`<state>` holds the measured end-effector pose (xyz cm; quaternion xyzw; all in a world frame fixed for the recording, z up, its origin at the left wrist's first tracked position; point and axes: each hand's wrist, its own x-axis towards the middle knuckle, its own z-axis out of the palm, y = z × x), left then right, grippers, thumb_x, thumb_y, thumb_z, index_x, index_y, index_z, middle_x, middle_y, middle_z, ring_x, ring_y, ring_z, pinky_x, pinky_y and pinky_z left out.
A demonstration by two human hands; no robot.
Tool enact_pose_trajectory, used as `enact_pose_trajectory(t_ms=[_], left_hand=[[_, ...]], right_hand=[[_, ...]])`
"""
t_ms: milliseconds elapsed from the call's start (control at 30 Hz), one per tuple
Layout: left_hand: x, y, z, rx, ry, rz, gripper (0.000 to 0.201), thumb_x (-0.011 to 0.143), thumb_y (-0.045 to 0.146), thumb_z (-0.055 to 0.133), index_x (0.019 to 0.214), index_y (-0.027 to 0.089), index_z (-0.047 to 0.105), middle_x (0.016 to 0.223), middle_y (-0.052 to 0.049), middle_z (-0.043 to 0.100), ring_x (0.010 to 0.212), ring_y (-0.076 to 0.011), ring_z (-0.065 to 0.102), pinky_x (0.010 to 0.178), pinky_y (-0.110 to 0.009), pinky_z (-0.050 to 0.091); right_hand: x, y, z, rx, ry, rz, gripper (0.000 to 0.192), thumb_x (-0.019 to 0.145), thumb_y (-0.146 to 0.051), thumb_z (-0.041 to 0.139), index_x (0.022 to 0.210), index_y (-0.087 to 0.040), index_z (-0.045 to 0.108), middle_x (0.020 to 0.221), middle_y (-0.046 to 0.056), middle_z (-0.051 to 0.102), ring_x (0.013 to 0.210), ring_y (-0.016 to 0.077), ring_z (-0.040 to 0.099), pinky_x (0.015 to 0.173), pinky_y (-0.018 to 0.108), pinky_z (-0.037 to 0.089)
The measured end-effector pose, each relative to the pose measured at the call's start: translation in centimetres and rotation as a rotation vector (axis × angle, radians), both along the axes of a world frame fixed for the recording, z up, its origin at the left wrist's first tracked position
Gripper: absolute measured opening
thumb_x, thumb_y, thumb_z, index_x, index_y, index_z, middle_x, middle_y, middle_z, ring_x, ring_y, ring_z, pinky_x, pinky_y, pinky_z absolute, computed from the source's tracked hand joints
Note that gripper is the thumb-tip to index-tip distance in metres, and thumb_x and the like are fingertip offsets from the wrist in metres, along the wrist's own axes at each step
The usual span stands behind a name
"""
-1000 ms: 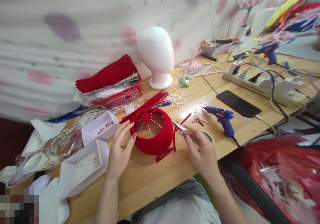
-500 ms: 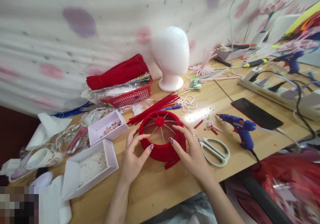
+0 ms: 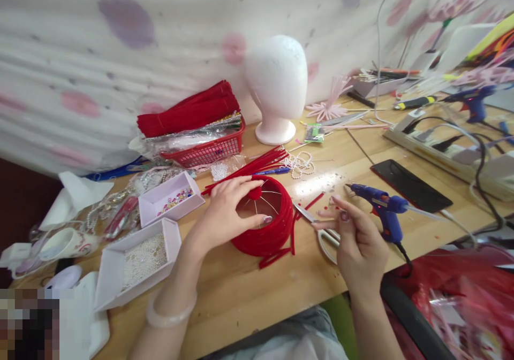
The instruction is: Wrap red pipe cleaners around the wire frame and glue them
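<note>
A round frame (image 3: 277, 231) wrapped in red velvet, with wire spokes and a red hub, lies on the wooden table (image 3: 249, 290) in front of me. My left hand (image 3: 225, 213) lies over its left side, fingers on the far rim and thumb across the opening, gripping it. My right hand (image 3: 357, 242) hovers to the right of the frame with fingers apart and nothing in it. Pale-handled scissors (image 3: 311, 218) lie on the table just under that hand. A blue glue gun (image 3: 381, 207) rests close to its fingertips.
A white foam head (image 3: 277, 82) and a red basket (image 3: 209, 148) stand at the back. Two white bead boxes (image 3: 136, 258) sit left. Loose red stems (image 3: 249, 167), a phone (image 3: 409, 178), a power strip (image 3: 441, 148) and a red bag (image 3: 461, 296) lie around.
My right hand laid the scissors down, touched the frame, then drew off to the right above the scissors. My left hand slid up over the frame's rim.
</note>
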<state>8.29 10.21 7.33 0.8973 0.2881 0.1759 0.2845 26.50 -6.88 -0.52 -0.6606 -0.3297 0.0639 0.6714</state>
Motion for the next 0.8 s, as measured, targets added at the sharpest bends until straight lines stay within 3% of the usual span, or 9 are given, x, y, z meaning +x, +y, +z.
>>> enact_pose_trajectory(t_ms=[100, 167, 267, 433, 500, 633, 800], left_hand=[[0.7, 1.2, 1.2, -0.14, 0.048, -0.093, 0.05, 0.073, 0.033, 0.081, 0.121, 0.031, 0.068, 0.135, -0.005, 0.059, 0.127, -0.0272, 0.055, 0.114, -0.046, 0.04], [0.8, 1.7, 1.5, -0.153, 0.004, -0.054, 0.032, 0.071, 0.026, 0.076, 0.102, 0.027, 0.072, 0.118, -0.004, 0.063, 0.11, -0.0245, 0.061, 0.106, -0.045, 0.045], [0.8, 2.2, 1.6, -0.145, -0.076, 0.036, 0.015, 0.066, 0.018, 0.064, 0.08, 0.024, 0.067, 0.1, -0.002, 0.064, 0.095, -0.0218, 0.061, 0.097, -0.042, 0.048], [-0.2, 3.7, 2.4, -0.248, -0.262, 0.177, 0.014, 0.065, 0.025, 0.062, 0.077, 0.023, 0.056, 0.088, -0.002, 0.072, 0.088, -0.0211, 0.068, 0.083, -0.035, 0.051], [-0.8, 4.3, 2.9, -0.31, -0.352, 0.226, 0.017, 0.065, 0.028, 0.062, 0.076, 0.023, 0.05, 0.08, 0.0, 0.072, 0.08, -0.0191, 0.069, 0.073, -0.03, 0.051], [-1.6, 5.1, 2.8, -0.425, -0.477, 0.275, 0.019, 0.061, 0.028, 0.061, 0.073, 0.024, 0.048, 0.066, 0.003, 0.069, 0.066, -0.016, 0.067, 0.059, -0.024, 0.045], [-1.5, 5.8, 1.8, -0.56, -0.522, 0.282, 0.02, 0.057, 0.028, 0.065, 0.071, 0.023, 0.051, 0.06, 0.002, 0.067, 0.059, -0.0162, 0.065, 0.053, -0.022, 0.042]], right_hand=[[0.0, -0.1, 0.3, 0.054, 0.125, 0.124, 0.033, 0.098, -0.034, 0.061, 0.131, -0.031, 0.063, 0.117, 0.007, 0.073, 0.083, 0.0185, 0.077, 0.082, 0.039, 0.064], [-0.2, -0.1, 0.3, 0.05, 0.17, 0.154, 0.037, 0.094, -0.034, 0.068, 0.13, -0.03, 0.062, 0.117, 0.007, 0.071, 0.098, 0.0201, 0.075, 0.089, 0.038, 0.062], [-0.9, 0.0, 0.1, 0.036, 0.252, 0.184, 0.035, 0.09, -0.037, 0.073, 0.123, -0.029, 0.063, 0.112, 0.006, 0.072, 0.102, 0.0198, 0.073, 0.092, 0.036, 0.061], [-2.7, 1.2, 0.3, 0.064, 0.451, 0.21, 0.04, 0.086, -0.046, 0.077, 0.118, -0.028, 0.063, 0.121, 0.008, 0.072, 0.114, 0.0227, 0.069, 0.099, 0.041, 0.056], [-3.3, 2.3, 0.8, 0.09, 0.625, 0.312, 0.045, 0.081, -0.05, 0.081, 0.118, -0.028, 0.066, 0.125, 0.008, 0.072, 0.122, 0.0246, 0.065, 0.104, 0.043, 0.052], [-4.1, 4.7, 2.5, 0.174, 0.861, 0.604, 0.044, 0.08, -0.058, 0.079, 0.107, -0.024, 0.075, 0.111, 0.009, 0.078, 0.113, 0.0273, 0.07, 0.099, 0.044, 0.055], [-4.7, 6.4, 4.5, 0.186, 0.877, 0.7, 0.034, 0.079, -0.051, 0.082, 0.098, -0.023, 0.079, 0.093, 0.007, 0.081, 0.095, 0.0254, 0.076, 0.087, 0.039, 0.06]])
